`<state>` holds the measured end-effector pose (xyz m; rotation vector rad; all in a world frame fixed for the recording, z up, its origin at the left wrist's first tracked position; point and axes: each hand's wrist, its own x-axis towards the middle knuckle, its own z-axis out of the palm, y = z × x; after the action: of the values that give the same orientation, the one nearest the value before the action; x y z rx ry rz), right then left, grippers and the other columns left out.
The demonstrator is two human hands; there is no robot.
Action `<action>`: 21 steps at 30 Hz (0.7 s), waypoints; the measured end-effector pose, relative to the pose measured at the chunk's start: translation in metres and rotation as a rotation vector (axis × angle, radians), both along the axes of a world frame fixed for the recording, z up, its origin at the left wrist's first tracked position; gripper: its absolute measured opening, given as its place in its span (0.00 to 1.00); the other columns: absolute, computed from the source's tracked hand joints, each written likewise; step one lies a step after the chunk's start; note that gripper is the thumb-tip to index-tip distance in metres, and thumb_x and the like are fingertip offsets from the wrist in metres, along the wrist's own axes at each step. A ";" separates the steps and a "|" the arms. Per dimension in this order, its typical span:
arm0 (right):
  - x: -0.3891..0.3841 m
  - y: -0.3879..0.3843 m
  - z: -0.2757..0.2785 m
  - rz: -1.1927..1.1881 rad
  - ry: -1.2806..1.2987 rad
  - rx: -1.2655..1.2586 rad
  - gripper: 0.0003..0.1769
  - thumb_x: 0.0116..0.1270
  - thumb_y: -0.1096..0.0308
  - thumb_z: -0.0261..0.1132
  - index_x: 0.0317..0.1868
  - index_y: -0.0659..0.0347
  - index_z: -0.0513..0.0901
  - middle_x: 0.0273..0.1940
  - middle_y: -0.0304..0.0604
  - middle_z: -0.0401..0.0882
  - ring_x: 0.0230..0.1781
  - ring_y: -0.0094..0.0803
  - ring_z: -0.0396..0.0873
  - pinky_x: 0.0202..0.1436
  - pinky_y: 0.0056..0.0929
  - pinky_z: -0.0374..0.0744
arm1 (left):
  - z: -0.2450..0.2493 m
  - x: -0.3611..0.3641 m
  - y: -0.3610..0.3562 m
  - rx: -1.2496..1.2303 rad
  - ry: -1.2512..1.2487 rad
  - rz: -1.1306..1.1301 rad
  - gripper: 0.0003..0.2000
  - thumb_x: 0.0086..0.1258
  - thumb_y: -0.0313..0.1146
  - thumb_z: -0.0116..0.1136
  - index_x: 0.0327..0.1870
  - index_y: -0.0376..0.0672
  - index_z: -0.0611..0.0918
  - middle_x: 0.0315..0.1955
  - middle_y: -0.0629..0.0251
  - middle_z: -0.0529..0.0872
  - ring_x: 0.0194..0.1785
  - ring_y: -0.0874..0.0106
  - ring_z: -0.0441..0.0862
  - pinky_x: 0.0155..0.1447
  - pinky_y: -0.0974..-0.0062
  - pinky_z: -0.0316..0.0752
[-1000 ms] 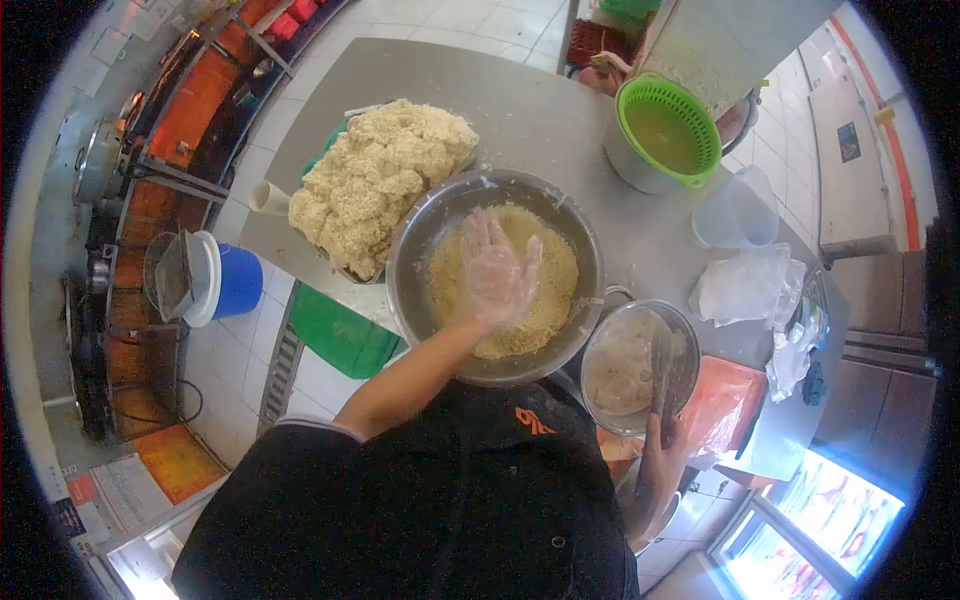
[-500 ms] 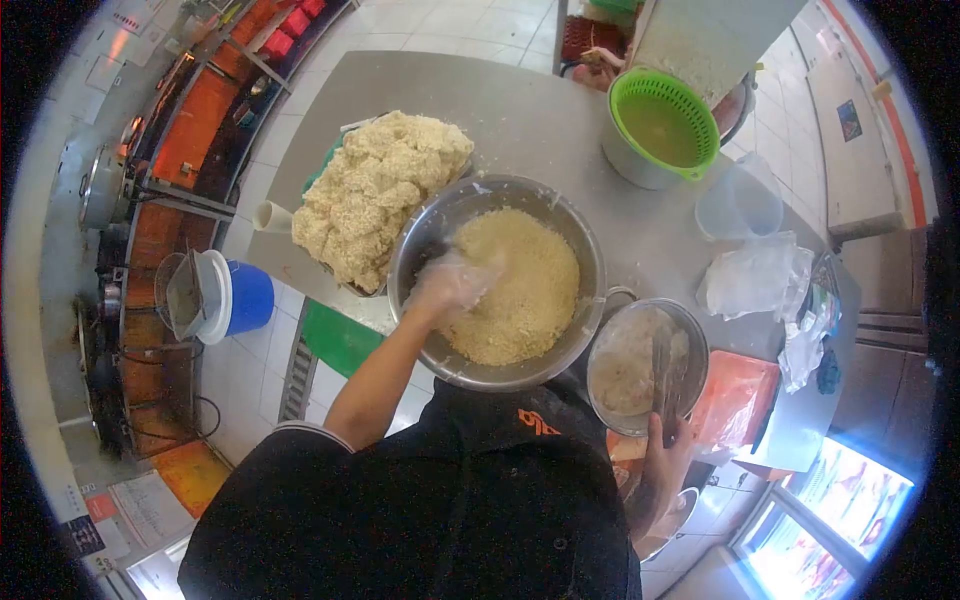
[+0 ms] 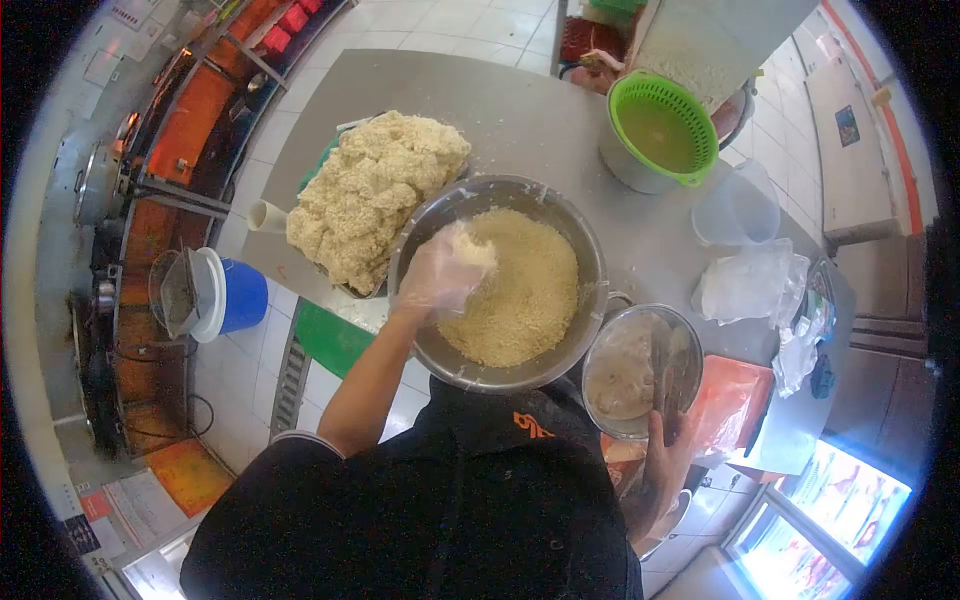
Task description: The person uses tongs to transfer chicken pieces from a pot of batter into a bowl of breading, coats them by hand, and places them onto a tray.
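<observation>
My left hand [image 3: 437,278], in a clear plastic glove, is inside a large metal bowl [image 3: 598,262] at its left side. Its fingers close around a crumb-coated piece [image 3: 476,250] whose kind I cannot make out. Pale breadcrumbs [image 3: 525,300] fill the bottom of this bowl. To the right, a smaller metal bowl [image 3: 693,345] contains a pale, wet batter-like mixture [image 3: 620,375]. My right hand [image 3: 665,450] is at its near rim, gripping metal tongs [image 3: 661,365] that reach over the mixture.
A heaped tray of crumb-coated pieces [image 3: 375,195] sits left of the large bowl. At the back right stand a bucket with a green strainer [image 3: 660,125] and a clear plastic jug [image 3: 737,205]. Plastic bags [image 3: 750,280] and an orange-red packet [image 3: 733,405] lie on the right.
My left hand has come up slightly from the breadcrumbs and turned, and a coated piece now shows in its fingers. The tongs stay in my right hand, nearly still.
</observation>
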<state>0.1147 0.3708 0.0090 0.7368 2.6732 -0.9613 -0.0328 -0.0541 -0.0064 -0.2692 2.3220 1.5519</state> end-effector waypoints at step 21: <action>-0.002 -0.015 0.008 0.009 -0.024 0.027 0.33 0.71 0.47 0.74 0.62 0.66 0.81 0.49 0.61 0.87 0.55 0.60 0.83 0.63 0.52 0.77 | -0.107 0.054 0.039 0.177 0.088 0.164 0.27 0.69 0.44 0.72 0.65 0.38 0.83 0.49 0.46 0.91 0.47 0.56 0.90 0.56 0.52 0.84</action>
<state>0.1131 0.3559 0.0172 0.7368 2.6718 -0.9102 0.0212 -0.0147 -0.1131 -0.3621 2.2566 1.8715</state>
